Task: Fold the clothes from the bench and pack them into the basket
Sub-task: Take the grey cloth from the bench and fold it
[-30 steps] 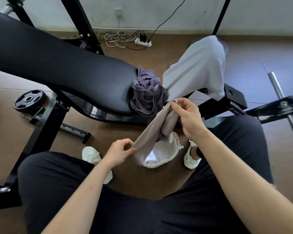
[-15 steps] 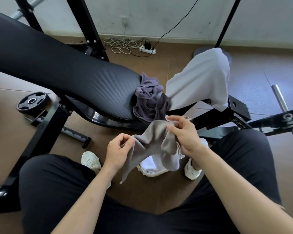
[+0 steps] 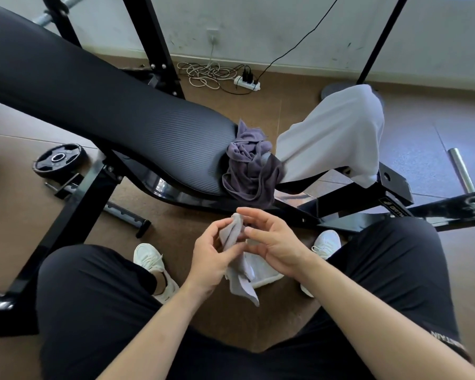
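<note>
My left hand (image 3: 213, 256) pinches a small grey cloth (image 3: 235, 237) near its top; the rest of it hangs down to a point between my knees. My right hand (image 3: 272, 239) is beside the cloth with fingers relaxed, and its contact with the cloth is hidden. Below the hands, a white basket (image 3: 266, 272) sits on the floor, mostly covered. On the black bench (image 3: 126, 124) lie a crumpled purple garment (image 3: 250, 165) and a pale grey garment (image 3: 337, 135) draped over the seat end.
A weight plate (image 3: 58, 159) lies on the floor at left. A power strip with coiled cables (image 3: 242, 80) sits by the wall. A steel bar (image 3: 466, 182) runs along the right. My white shoes (image 3: 148, 259) flank the basket.
The cloth has been gathered into a narrower bundle. My hands have come close together above the basket, and my right hand has loosened its hold.
</note>
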The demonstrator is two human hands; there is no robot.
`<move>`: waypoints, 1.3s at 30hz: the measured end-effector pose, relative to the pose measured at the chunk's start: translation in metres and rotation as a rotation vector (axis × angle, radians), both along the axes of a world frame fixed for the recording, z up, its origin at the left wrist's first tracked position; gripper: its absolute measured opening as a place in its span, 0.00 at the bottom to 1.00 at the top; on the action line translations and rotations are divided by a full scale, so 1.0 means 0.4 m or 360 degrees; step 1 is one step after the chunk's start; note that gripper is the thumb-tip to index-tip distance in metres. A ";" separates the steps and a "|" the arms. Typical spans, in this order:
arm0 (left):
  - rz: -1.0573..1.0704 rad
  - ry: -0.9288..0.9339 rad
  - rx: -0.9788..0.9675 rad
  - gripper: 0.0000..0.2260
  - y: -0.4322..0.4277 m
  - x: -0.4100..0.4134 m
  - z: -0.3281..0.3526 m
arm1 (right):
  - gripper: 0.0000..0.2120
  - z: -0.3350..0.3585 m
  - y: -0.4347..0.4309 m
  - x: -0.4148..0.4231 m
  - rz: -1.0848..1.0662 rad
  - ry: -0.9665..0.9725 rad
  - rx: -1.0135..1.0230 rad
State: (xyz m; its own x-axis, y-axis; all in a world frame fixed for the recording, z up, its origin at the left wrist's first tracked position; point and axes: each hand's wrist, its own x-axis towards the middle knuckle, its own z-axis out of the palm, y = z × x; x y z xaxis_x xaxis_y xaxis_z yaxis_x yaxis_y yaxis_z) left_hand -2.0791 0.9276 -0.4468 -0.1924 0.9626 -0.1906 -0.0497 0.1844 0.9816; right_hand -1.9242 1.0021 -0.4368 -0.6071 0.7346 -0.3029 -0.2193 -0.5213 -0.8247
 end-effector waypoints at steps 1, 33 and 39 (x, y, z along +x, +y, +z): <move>0.0050 0.0020 0.0005 0.20 -0.001 0.003 -0.001 | 0.20 -0.003 -0.004 -0.003 0.0004 -0.0057 0.0052; 0.0230 -0.0485 -0.0181 0.06 0.013 -0.030 0.031 | 0.04 0.007 0.013 0.020 -0.0237 -0.0876 0.1071; 0.0126 -0.0534 -0.0197 0.07 0.005 -0.010 0.032 | 0.05 0.013 0.005 0.008 -0.0234 -0.0863 0.0982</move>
